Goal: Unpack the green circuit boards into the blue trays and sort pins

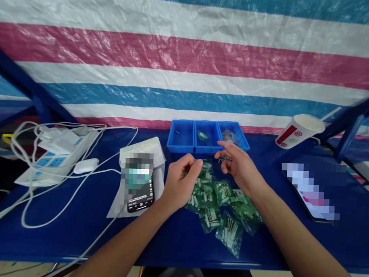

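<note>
My left hand [183, 181] is closed in a pinch, thumb against the forefinger; whatever lies between them is too small to make out. Facing it, my right hand [242, 169] has its fingers partly curled around a few thin metal screws [225, 158]. Below both hands lies a pile of small green-tinted plastic packets [210, 218], with screws and white plugs showing through. Just beyond the hands stand three blue bins [180, 148] joined in a row. The left one has a single screw [179, 134], the middle one a green packet [202, 135], the right one clear bags [229, 136].
To the left, a phone [142, 193] showing a video leans on a white tissue pack [142, 147]. Farther left, a power strip [55, 162] sits among white cables. A tilted paper cup [298, 132] with a straw and another phone [311, 195] are on the right.
</note>
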Tool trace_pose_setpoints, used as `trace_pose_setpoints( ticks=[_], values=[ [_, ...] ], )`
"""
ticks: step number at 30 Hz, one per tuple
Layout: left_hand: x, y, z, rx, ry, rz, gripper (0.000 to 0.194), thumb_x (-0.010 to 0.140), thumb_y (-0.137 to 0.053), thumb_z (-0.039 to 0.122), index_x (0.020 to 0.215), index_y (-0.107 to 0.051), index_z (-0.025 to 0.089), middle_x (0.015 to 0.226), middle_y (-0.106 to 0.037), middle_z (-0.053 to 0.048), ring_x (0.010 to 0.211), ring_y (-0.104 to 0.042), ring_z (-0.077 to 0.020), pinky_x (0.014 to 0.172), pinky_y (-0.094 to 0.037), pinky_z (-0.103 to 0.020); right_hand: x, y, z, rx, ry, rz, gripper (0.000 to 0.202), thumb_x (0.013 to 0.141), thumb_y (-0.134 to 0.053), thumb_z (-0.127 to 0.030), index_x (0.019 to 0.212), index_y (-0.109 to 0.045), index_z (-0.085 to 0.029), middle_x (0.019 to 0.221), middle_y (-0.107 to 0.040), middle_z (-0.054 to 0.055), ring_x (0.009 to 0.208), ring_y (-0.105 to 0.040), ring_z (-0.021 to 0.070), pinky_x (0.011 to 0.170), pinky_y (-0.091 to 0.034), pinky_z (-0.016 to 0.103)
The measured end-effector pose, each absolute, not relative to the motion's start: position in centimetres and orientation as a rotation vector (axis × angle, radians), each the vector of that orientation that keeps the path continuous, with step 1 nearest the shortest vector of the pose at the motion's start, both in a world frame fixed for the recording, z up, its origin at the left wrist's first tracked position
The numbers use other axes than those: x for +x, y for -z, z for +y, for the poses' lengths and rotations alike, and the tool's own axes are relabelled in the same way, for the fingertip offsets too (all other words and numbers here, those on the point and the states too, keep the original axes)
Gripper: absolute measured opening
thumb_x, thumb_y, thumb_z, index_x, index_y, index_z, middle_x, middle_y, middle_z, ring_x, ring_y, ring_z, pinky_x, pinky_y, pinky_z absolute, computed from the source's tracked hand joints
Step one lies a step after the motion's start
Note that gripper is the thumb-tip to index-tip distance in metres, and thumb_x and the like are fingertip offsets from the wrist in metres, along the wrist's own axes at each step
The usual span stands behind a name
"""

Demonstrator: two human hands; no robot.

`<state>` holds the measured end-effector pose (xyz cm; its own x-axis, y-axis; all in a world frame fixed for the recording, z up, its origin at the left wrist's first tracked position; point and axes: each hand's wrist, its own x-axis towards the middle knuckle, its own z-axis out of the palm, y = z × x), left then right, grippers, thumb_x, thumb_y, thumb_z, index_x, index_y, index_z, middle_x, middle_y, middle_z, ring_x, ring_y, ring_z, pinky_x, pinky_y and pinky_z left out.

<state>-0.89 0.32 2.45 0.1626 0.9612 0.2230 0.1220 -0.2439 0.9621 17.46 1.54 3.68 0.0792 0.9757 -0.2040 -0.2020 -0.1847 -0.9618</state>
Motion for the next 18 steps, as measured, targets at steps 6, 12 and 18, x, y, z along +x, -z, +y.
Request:
trace_pose_setpoints(
  ticks=[6, 12, 18],
  values=[
    [-1.0, -2.1, 0.9, 2.002, -0.941, 1.308, 0.013, 0.092, -0.056, 0.020, 0.079, -0.055, 0.020, 0.074, -0.059, 0.001, 0.070, -0.054, -0.0157, 0.067, -0.041, -0.030, 17.3, -3.1, 1.2, -1.342, -1.143, -1.401, 0.029, 0.091, -0.058, -0.045, 0.102, -0.069, -0.021, 0.076, -0.062, 0.000, 0.054, -0.048, 0.0126, 0.054, -0.039, 0.030],
    [-1.1, -1.0, 1.2, 2.337, -0.690, 1.557, 0.037, 0.091, -0.047, 0.007, 0.118, -0.063, 0.026, 0.127, -0.066, -0.006, 0.119, -0.056, -0.0300, 0.093, -0.043, -0.048, 18.3, -1.5, 1.3, -1.483, -0.433, -2.166, 0.029, 0.087, -0.049, -0.013, 0.104, -0.072, -0.021, 0.104, -0.073, 0.008, 0.091, -0.057, 0.0258, 0.080, -0.042, 0.040],
    [-1.0, -0.8, 1.0, 2.312, -0.571, 1.522, 0.032, 0.094, -0.049, 0.014, 0.121, -0.061, 0.026, 0.126, -0.069, -0.006, 0.117, -0.061, -0.0299, 0.096, -0.044, -0.049, 18.7, -0.9, 1.2, -1.480, -0.348, -2.372, 0.037, 0.088, -0.057, -0.020, 0.123, -0.068, -0.024, 0.123, -0.072, 0.009, 0.105, -0.054, 0.0323, 0.082, -0.038, 0.045]
  ],
)
